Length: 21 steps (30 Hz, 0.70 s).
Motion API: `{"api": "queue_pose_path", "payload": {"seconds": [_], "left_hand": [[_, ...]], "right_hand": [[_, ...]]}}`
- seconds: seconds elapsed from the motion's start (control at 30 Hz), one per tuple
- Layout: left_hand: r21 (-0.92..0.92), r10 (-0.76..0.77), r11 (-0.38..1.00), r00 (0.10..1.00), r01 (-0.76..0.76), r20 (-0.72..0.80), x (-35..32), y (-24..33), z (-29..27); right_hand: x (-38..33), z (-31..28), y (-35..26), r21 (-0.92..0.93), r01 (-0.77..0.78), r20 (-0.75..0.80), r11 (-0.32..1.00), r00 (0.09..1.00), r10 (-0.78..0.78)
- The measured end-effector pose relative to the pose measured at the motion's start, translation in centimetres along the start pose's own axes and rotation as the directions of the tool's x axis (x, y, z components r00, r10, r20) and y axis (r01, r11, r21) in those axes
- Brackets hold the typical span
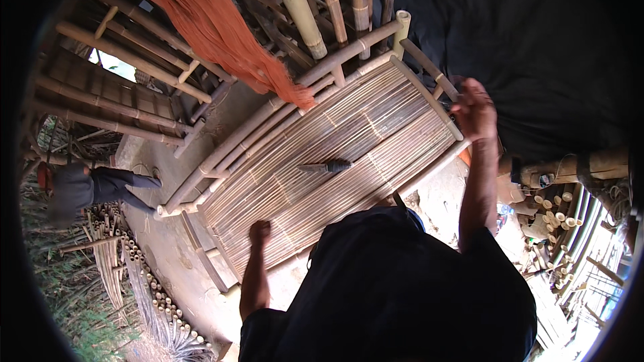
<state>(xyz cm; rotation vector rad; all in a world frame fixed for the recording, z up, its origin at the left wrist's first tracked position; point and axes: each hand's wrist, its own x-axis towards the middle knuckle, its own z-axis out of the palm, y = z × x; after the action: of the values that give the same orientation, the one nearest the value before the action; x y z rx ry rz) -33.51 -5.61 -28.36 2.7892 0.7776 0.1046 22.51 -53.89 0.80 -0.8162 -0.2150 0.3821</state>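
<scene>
A bamboo bench (396,154) with a slatted seat stands in front of me, tilted across the view. On its seat lies a knife (325,167) with a dark, thick handle and a short greyish blade. My left hand (260,233) is closed in a loose fist over the near left part of the seat, with nothing visible in it. Beside the bench's right armrest (429,67), my right hand (475,110) is raised with bent fingers and the thumb apart. It overlaps the armrest's end; whether it touches cannot be made out.
Orange-red netting (221,27) drapes over the backrest. Bamboo poles (295,7) lean behind it, near a large black sheet (510,40). Another bamboo frame (134,60) stands far left, near a person (100,184). Cut bamboo lies in stacks at left (161,302) and right (553,221).
</scene>
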Motion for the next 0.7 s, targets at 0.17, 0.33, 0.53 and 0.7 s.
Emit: {"api": "queue_pose_path", "payload": {"seconds": [0.17,0.33,0.53,0.7], "left_hand": [[0.742,-0.476,0.626,0.871,0.239,0.121,-13.2,-13.8,-11.9],[0.369,-0.747,0.609,0.664,0.703,-0.032,-11.6,-7.0,-14.7],[-0.089,-0.222,0.973,0.971,0.214,-0.089,-3.3,-3.6,-15.2],[-0.600,-0.021,0.799,0.999,0.038,0.036,9.1,17.5,-17.4]], "right_hand": [[-1.8,-16.2,-3.8,0.161,0.077,-0.423,0.984,0.906,-0.002],[-7.0,-21.2,-7.3,-0.143,0.028,-0.643,0.989,0.757,-0.115],[-5.4,-17.9,-4.9,-0.581,-0.029,-0.605,0.813,0.684,-0.408],[-5.5,-5.7,2.4,-0.742,0.169,0.035,0.648,0.976,-0.214]]}}
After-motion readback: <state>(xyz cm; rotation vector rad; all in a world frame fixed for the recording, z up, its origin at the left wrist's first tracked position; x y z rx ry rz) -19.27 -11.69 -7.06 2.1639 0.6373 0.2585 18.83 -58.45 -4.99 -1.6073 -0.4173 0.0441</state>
